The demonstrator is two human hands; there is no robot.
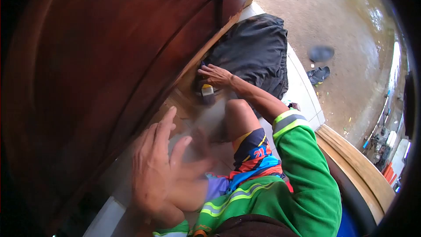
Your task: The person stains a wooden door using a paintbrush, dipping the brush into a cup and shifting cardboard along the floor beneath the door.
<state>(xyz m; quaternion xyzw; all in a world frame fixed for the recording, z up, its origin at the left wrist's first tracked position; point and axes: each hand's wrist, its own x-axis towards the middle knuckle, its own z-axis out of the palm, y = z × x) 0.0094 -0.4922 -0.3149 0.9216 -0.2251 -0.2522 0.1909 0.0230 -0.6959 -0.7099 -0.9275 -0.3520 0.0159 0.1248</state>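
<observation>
My right hand reaches down beside the bottom edge of a dark brown wooden door. Its fingers are closed over the handle of a paintbrush with a yellow band, a pale metal ferrule and dark bristles that point toward me. My left hand is raised in front of my knee, near the door's face. Its fingers are stretched and the thumb stands apart, with nothing held. A black cloth garment with a gathered edge lies on the floor just beyond my right hand.
White floor tiles border a wet brown ground. A dark slipper and a blurred dark round shape lie out there. A wooden frame piece runs along the right, with assorted objects past it.
</observation>
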